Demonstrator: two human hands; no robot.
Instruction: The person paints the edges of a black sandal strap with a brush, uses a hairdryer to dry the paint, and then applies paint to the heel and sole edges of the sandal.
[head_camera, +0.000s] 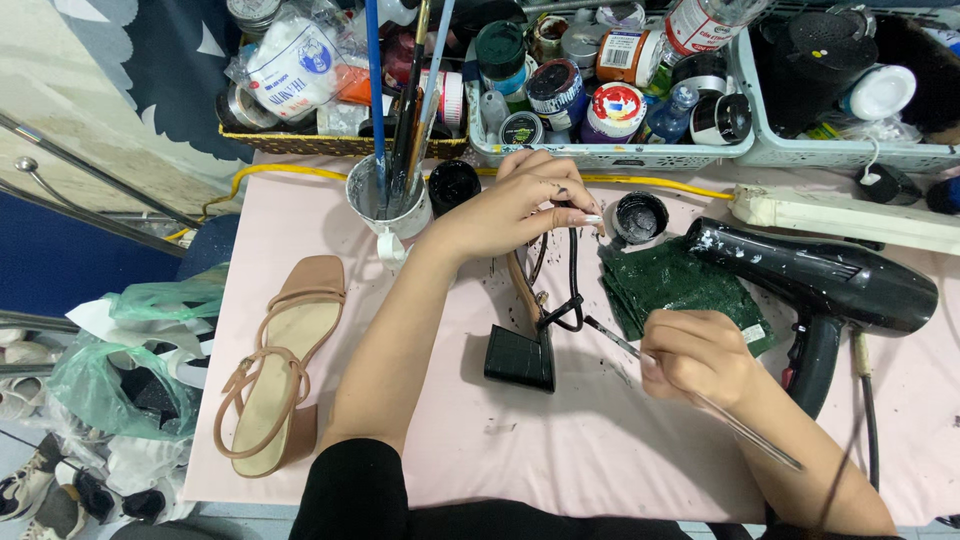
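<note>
A block-heeled sandal with a black-painted heel and black straps (530, 330) is steadied on the pink table covering (560, 440) by the left hand (515, 205), whose fingers are curled around the toe end and upper straps. The right hand (695, 355) is closed in a pinch around a thin, long-handled paintbrush (690, 395), the tip of which is held against a strap just right of the sandal's black heel. The sandal is thus placed between the two hands, below the left and to the left of the right.

A small round open pot of black paint (640, 217) is set just beyond the sandal's toe, with a folded dark green cloth (675, 285) to the sandal's right. A black hair dryer (830, 290) is laid further right of the sandal. A white cup (388, 205), filled with upright brushes, is placed up and left of the sandal. A matching tan block-heeled sandal (275, 370) is laid well to its left. Beyond the sandal, pale green plastic baskets (610, 152) are packed with paint jars and bottles.
</note>
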